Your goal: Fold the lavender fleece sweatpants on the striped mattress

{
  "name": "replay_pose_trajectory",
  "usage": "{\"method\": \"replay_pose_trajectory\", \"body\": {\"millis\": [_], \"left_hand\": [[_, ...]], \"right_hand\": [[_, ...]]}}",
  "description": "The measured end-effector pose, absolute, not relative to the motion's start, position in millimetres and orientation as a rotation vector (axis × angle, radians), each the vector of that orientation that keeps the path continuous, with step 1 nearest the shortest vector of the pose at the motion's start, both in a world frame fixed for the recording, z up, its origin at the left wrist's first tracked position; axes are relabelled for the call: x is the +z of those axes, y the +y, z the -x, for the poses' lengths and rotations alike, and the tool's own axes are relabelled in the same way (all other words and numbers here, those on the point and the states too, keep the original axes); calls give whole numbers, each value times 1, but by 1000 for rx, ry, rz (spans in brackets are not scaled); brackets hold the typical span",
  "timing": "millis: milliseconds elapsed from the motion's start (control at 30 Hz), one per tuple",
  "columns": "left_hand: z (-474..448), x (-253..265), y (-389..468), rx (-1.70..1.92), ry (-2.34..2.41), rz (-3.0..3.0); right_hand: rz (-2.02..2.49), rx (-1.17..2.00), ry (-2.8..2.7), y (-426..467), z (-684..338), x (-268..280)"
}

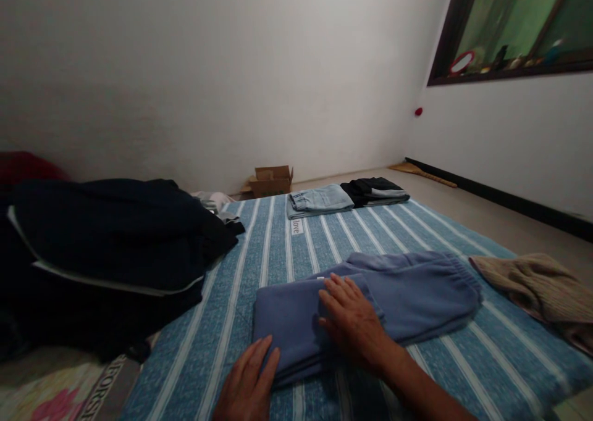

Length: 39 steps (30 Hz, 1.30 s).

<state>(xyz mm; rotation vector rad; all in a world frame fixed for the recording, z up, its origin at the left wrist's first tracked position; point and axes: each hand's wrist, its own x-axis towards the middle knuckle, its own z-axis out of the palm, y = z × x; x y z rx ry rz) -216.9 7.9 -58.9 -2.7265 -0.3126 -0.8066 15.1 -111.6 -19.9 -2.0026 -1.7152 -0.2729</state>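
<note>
A pair of blue trousers (417, 297) with an elastic waistband at the right lies on the striped bedding. The legs are doubled back over themselves, making a thick folded part on the left. My right hand (353, 322) lies flat on top of that folded part, fingers stretched out toward its far edge. At the near left corner of the trousers is my left hand (248, 381), its fingers extended and touching the cloth's edge. Neither hand grips the fabric.
Folded light-blue jeans (320, 199) and folded black clothes (375, 191) lie at the bed's far end. A dark clothing pile (111, 236) covers the left side. At right is a brown textured garment (542, 282). Beyond the striped bedding (236, 266) stands a cardboard box (271, 182).
</note>
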Motion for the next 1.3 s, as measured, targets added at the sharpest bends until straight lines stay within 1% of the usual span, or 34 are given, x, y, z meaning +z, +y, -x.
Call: {"method": "replay_pose_trajectory", "body": {"millis": [200, 300, 800, 1300], "left_hand": [[217, -58, 6, -807, -301, 2717], [218, -57, 6, -795, -313, 2726], [225, -49, 1, -832, -293, 2780], [228, -46, -1, -857, -344, 2845]], "right_hand": [[2229, 7, -1682, -123, -19, -44], [2283, 76, -1657, -131, -20, -51], [2355, -4, -1649, -133, -17, -63], [2367, 38, -1640, -134, -17, -59]]}}
